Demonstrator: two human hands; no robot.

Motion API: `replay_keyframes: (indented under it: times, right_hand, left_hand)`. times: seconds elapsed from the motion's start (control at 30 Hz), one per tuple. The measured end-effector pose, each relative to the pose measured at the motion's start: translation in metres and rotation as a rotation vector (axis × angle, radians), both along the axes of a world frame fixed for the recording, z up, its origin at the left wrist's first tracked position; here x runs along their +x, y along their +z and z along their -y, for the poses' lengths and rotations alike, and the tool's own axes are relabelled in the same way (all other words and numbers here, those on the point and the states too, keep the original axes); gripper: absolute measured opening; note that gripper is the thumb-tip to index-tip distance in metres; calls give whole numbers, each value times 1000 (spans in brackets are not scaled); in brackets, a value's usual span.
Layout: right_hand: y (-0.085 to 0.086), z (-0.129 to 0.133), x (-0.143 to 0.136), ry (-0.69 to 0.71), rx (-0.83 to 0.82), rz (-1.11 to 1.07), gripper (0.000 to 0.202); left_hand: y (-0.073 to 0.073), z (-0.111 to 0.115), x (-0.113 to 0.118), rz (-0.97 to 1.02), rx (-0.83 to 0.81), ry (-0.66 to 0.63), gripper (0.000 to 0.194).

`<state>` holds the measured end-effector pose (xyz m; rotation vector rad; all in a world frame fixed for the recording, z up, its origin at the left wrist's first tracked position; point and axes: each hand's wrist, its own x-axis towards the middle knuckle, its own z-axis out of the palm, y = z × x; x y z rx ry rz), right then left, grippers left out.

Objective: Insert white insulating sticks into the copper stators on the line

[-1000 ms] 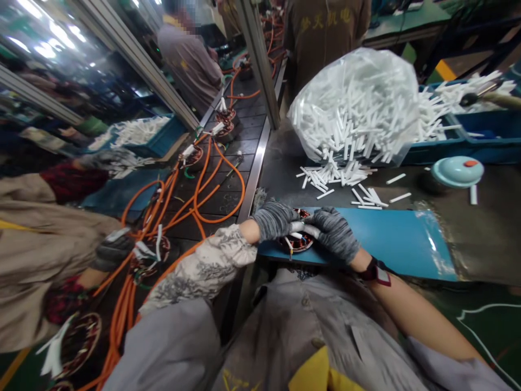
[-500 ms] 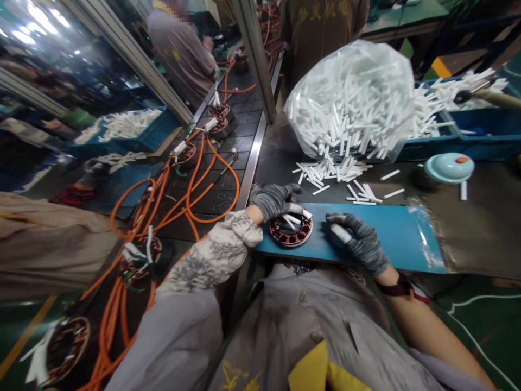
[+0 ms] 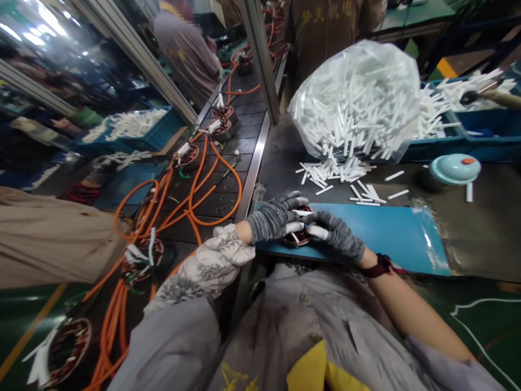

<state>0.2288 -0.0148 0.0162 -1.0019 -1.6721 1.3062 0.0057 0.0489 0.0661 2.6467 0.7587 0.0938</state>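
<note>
A ring-shaped motor stator (image 3: 298, 239) with copper windings lies on a blue mat (image 3: 391, 233), mostly covered by my hands. White tubes (image 3: 302, 213) show inside and above the ring. My left hand (image 3: 274, 220), in a grey glove with white fingertips, is over the stator's left side, thumb and fingers closed about a white tube. From the right, my right hand (image 3: 340, 237), gloved likewise, meets it with thumb and fingertips pinched together over the ring. What lies in that pinch is too small to make out.
Behind the mat stand a clear bag of white tubes (image 3: 354, 103), loose tubes (image 3: 340, 169) and a blue bin (image 3: 488, 144). A lidded cup (image 3: 453, 169) is at right. On the left, a conveyor (image 3: 240, 157) carries stators with orange cables (image 3: 195, 209). Other people work nearby.
My right hand has moved left from the mat to the stator, its fingers closing there. My left hand has shifted slightly lower over the ring. The whole view has swung a little.
</note>
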Motion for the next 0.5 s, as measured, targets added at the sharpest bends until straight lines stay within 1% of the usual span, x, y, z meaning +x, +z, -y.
replay_keyframes:
  times: [0.07,0.1,0.13,0.2,0.27,0.3,0.33,0.4,0.5]
  right_hand:
    - [3,-7,3,101,-40,-18,30]
    - [3,-9,5,119,-54,-39,29]
    - [2,-12,5,117,-67,-66,29]
    - [0,-16,5,93,-82,-113,28]
    - [-5,-19,4,77,-80,-134,29]
    - [-7,-20,4,71,-73,-134,30]
    - [-9,-21,4,61,-64,-132,31]
    - [-12,-23,4,36,-47,-123,31]
    - [-13,-23,2,18,-15,-100,29]
  left_hand:
    - [0,-5,-2,73,-48,3,37]
    - [1,-6,-3,124,-105,7,36]
    - [2,-7,-3,183,-189,18,36]
    - [4,-8,-4,290,-408,64,40]
    - [5,-7,-4,341,-610,135,43]
    - [6,-7,-3,346,-682,166,44]
    - [6,-6,-2,345,-727,189,44]
    - [7,-5,1,340,-755,203,40]
    - [9,-5,3,379,-732,157,33]
